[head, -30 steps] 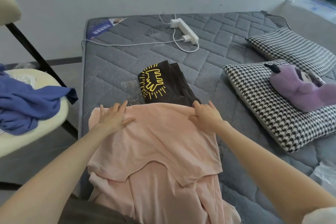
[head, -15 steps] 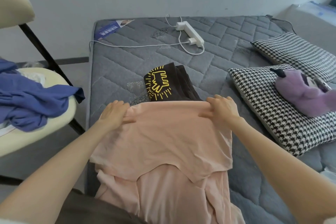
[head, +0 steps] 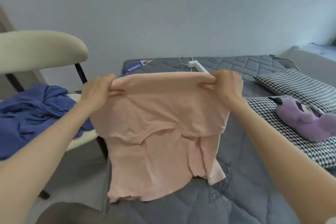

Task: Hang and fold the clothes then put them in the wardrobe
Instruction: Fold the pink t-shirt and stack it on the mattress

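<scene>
Shirt (head: 158,123) hangs from its top fold — fingers of left hand (head: 96,92) and right hand (head: 227,85) clench either end; fold axis left-right, hem on bed (head: 254,196).

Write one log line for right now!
step: folding | pink shirt: held up over mattress | left hand: grips top edge | right hand: grips top edge
</scene>
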